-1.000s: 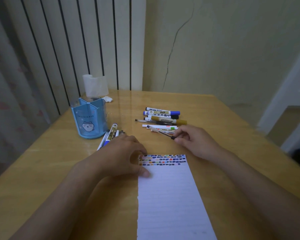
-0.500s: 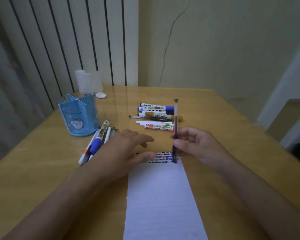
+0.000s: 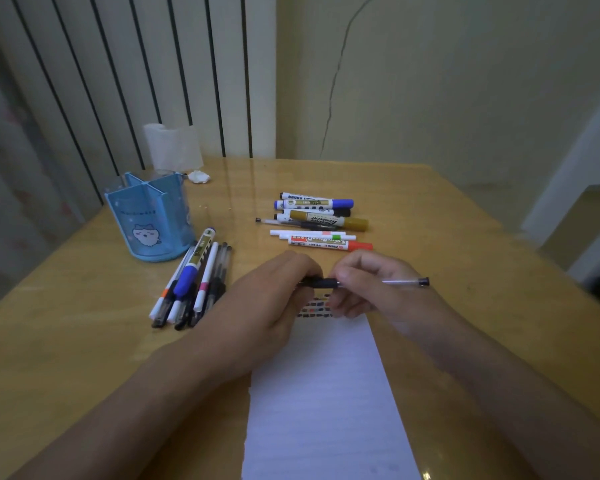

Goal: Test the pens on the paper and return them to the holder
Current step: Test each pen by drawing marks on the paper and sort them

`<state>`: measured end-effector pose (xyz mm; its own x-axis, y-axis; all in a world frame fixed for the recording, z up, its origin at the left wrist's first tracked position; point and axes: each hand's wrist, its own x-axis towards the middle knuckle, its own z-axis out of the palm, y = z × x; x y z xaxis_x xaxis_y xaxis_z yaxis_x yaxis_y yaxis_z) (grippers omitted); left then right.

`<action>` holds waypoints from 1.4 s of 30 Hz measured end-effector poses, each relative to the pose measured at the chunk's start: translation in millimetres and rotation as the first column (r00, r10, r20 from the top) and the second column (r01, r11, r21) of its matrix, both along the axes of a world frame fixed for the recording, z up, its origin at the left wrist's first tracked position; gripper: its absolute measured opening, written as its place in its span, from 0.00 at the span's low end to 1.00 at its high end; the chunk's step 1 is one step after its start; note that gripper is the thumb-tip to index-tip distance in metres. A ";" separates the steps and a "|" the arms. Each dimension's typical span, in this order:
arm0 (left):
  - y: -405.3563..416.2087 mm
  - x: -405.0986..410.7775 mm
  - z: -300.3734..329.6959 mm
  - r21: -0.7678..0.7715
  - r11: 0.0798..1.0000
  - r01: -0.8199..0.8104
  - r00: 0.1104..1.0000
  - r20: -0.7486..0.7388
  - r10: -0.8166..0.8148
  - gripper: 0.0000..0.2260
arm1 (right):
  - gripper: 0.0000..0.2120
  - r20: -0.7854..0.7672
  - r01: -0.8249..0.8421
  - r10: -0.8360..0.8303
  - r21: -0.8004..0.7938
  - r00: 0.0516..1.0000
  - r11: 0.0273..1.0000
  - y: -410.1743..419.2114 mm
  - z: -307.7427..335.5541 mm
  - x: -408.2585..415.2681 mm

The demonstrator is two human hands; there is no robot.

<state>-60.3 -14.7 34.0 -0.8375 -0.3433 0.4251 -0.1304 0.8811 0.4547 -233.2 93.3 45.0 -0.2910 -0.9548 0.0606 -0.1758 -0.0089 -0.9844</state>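
Between the curled fingertips of left hand (image 3: 278, 289) and right hand (image 3: 371, 285), pinched level just above the paper (image 3: 326, 393): a clear pen (image 3: 361, 283), likely for pulling its dark cap before testing, the empty holder (image 3: 149, 220) well left.

On the table (image 3: 84, 341), toward the far left: pen holder (image 3: 149, 220). Behind it, by the wall: tissue roll (image 3: 172, 147), with a crumpled scrap (image 3: 199, 176) just to its right. Just right of and in front of the holder: a bundle of pens (image 3: 191, 285), lying side by side, touching. Farther right, toward the table's middle: a second group of markers (image 3: 321, 220), lying crosswise, stacked front to back. In front of that group: paper (image 3: 326, 393), reaching to the near edge. Above the paper's far end: left hand (image 3: 274, 299) and right hand (image 3: 371, 289), meeting on one pen (image 3: 361, 282) held crosswise, its far end jutting right
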 end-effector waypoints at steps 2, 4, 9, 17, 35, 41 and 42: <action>6.0 1.0 3.3 -0.002 1.000 0.018 1.000 0.004 -0.018 0.07 | 0.10 -0.009 -0.006 0.006 0.026 1.000 1.000 -0.5 -1.3 2.6; 9.7 0.9 5.8 -0.003 1.000 0.004 1.000 0.018 -0.004 0.08 | 0.14 0.000 -0.036 0.036 0.030 0.999 0.999 0.7 0.3 4.7; 1.6 -1.1 -0.5 -0.142 0.989 -0.036 0.999 0.008 0.037 0.14 | 0.14 -0.044 -0.088 0.089 0.027 0.995 0.996 1.5 0.7 4.8; 2.3 -2.4 -0.4 -0.095 0.995 0.012 0.998 0.060 -0.007 0.14 | 0.12 -0.060 -0.142 0.143 0.025 0.988 0.990 1.5 -0.6 -0.5; -30.3 12.8 10.4 -0.161 0.976 -0.146 0.902 0.384 0.198 0.31 | 0.12 0.003 0.080 -0.081 0.123 0.997 0.989 9.3 7.4 -39.1; -34.7 10.2 -0.7 -0.185 0.978 -0.092 0.827 0.533 0.178 0.38 | 0.04 -0.216 0.148 -0.127 0.081 0.968 0.986 6.3 -10.3 -43.1; -35.5 10.3 -0.6 -0.195 0.976 -0.093 0.827 0.532 0.184 0.37 | 0.04 -0.209 0.132 -0.111 0.090 0.972 0.987 5.7 -11.0 -42.4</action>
<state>-50.0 -50.2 33.3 -0.8965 -0.4421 -0.0280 -0.4417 0.8871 0.1338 -275.6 99.0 34.0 -0.3972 -0.9171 0.0341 -0.3650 0.1238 -0.9228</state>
